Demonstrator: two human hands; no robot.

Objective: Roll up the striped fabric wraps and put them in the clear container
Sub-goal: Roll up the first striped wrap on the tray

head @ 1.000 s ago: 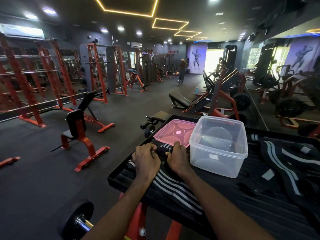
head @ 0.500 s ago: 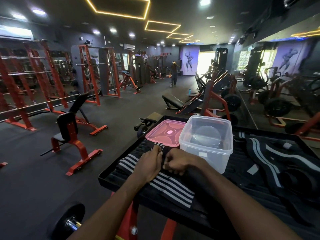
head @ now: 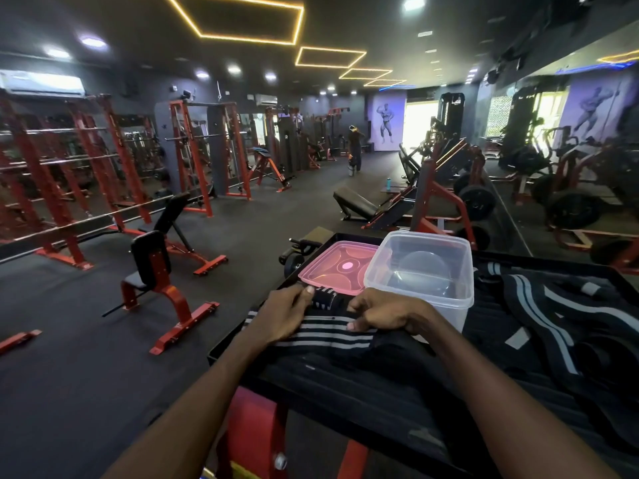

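Two forearms are entering from the lower edge, both bare from elbow to wrist; no sleeve is showing. The left hand (head: 281,314) and right hand (head: 383,312) are wearing no gloves, rings, watch or band. Short, pale fingernails are showing on the fingertips (head: 350,326) of the right hand.

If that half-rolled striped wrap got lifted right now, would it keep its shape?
Probably not. The striped wrap lies limp and flat beyond the roll, so it looks floppy. The rolled end under the left hand and right hand would likely unwind if released. It seems light.
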